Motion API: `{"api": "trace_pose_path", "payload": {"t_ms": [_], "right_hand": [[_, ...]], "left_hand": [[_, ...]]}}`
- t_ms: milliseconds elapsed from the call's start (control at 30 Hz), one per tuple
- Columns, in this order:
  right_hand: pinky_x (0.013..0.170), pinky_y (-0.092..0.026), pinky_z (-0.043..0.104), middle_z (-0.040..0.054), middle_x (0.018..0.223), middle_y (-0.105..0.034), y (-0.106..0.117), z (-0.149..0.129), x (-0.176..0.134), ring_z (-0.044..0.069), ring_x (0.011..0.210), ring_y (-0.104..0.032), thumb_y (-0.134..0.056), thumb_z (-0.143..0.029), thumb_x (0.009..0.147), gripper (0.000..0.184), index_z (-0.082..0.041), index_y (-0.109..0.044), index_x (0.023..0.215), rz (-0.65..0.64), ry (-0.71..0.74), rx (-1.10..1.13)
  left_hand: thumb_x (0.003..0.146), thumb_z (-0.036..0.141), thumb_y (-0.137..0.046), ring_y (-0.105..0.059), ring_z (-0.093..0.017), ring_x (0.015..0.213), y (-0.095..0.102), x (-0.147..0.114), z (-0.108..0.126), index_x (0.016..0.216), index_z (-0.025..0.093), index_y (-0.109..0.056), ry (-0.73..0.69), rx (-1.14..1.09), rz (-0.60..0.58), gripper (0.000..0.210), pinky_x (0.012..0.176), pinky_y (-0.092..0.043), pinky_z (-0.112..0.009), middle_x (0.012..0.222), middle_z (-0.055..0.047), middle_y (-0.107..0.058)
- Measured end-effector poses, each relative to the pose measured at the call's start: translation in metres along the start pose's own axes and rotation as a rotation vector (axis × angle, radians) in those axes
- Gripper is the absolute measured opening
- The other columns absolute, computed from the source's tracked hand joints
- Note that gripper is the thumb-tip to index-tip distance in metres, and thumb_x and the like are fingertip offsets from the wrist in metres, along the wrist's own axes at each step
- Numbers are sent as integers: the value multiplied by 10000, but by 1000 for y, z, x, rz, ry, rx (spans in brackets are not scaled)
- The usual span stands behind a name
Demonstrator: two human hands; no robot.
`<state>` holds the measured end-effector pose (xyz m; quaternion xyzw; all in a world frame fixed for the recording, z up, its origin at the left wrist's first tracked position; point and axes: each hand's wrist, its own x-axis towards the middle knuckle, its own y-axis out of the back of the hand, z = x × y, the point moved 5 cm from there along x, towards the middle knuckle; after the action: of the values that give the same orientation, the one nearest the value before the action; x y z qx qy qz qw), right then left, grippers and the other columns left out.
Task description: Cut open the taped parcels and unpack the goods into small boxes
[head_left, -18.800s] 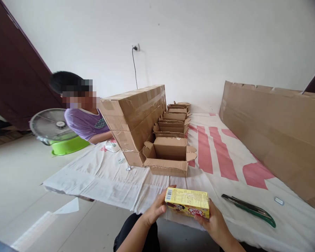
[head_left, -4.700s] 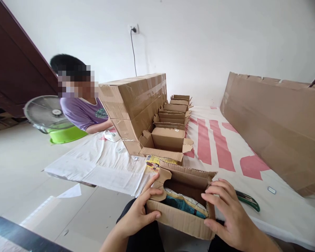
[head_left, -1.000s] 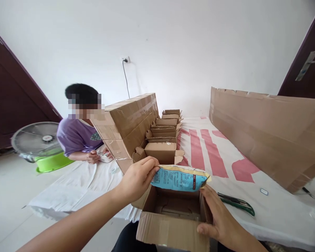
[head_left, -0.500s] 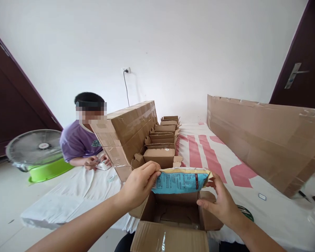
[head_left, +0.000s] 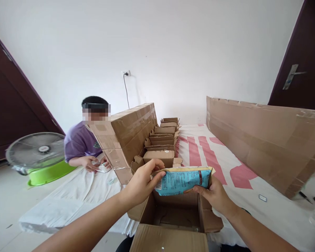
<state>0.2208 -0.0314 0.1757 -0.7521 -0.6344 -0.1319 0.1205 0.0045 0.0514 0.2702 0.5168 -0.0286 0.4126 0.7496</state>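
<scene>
A blue printed packet point(head_left: 185, 180) with a pale yellow top edge is held level between both my hands. My left hand point(head_left: 144, 180) pinches its left end between thumb and fingers. My right hand point(head_left: 216, 196) grips the right end, thumb across the front and fingers behind, partly hidden. Directly below the packet stands a cardboard box point(head_left: 170, 241) with its flaps spread outward. Its inside shows bare brown cardboard in the visible part.
Several open cartons point(head_left: 161, 140) line up beyond, beside a tall taped cardboard block point(head_left: 131, 129). A long cardboard panel point(head_left: 262, 140) stands right. At left, a person in a purple shirt point(head_left: 81, 140) handles something small near a fan point(head_left: 36, 150) and green basin point(head_left: 52, 173).
My right hand has closed further onto the packet's right end, its thumb now on the front. The packet has shifted slightly right, and my left fingers have moved at its left end.
</scene>
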Motion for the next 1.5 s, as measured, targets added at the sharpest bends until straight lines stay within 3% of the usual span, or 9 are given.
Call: {"api": "trace_pose_path", "payload": {"t_ms": [100, 233, 433, 633, 967, 1100, 1200, 1367, 1500], "right_hand": [[805, -585, 454, 48, 916, -777, 14, 7, 13, 294, 865, -728, -729, -510, 768, 400, -224, -630, 1030, 87, 4, -18], [932, -519, 429, 53, 1076, -748, 44, 20, 37, 283, 1041, -668, -783, -503, 713, 446, -214, -665, 1031, 301, 11, 22], [816, -550, 406, 79, 1020, -760, 77, 40, 71, 275, 930, -706, -811, -564, 614, 562, -194, -668, 1013, 432, -63, 117], [741, -550, 369, 89, 965, -774, 82, 52, 81, 260, 850, -721, -819, -540, 603, 555, -183, -672, 1002, 456, -124, 146], [778, -557, 414, 73, 979, -773, 68, 43, 81, 297, 909, -712, -827, -556, 593, 533, -211, -673, 969, 403, -73, 140], [906, -528, 419, 51, 1070, -755, 53, 16, 64, 289, 1033, -678, -810, -535, 660, 493, -234, -676, 1028, 336, 5, 128], [939, -521, 415, 37, 1078, -752, 32, -10, 44, 280, 1050, -673, -783, -481, 736, 417, -252, -666, 1064, 229, 70, 102], [896, -555, 392, 46, 1073, -745, 4, -44, 6, 258, 1018, -688, -698, -390, 846, 306, -251, -617, 1106, 46, 189, 39], [819, -593, 376, 56, 1058, -753, -5, -51, -18, 267, 976, -712, -717, -367, 830, 341, -250, -623, 1136, -107, 145, 72]], "left_hand": [[912, 390, -546, -645, -209, 994, -5, 3, -15, 1234, 228, -427, 51, -109, 14, 380, 854, -544, -383, 1139, -82, -630], [889, 370, -570, -603, -225, 1122, -17, 8, -38, 1380, 231, -262, 124, -164, -33, 596, 943, -520, -448, 1278, -132, -549], [863, 350, -579, -621, -229, 1090, -26, 15, -67, 1320, 209, -356, 228, -175, -72, 528, 919, -534, -461, 1223, -131, -579], [844, 365, -597, -634, -265, 1115, -35, 21, -78, 1261, 186, -443, 254, -164, -104, 480, 918, -540, -475, 1249, -160, -607], [811, 413, -612, -545, -334, 1269, -53, 28, -78, 1340, 166, -420, 367, -161, -180, 615, 1025, -470, -495, 1457, -207, -467], [757, 474, -681, -491, -334, 1316, -47, 27, -65, 1436, 186, -304, 288, -294, -108, 829, 1063, -436, -493, 1531, -194, -363], [686, 467, -772, -482, -339, 1319, -36, 23, -40, 1461, 183, -286, 144, -407, -10, 958, 1087, -416, -482, 1487, -177, -436], [707, 433, -775, -653, -319, 1099, -29, 0, 6, 1225, 164, -587, 36, -518, -30, 614, 982, -521, -438, 1176, -125, -695], [723, 400, -759, -697, -300, 990, -26, -27, 19, 1149, 174, -643, 26, -503, -93, 495, 907, -567, -410, 1015, -105, -747]]}}
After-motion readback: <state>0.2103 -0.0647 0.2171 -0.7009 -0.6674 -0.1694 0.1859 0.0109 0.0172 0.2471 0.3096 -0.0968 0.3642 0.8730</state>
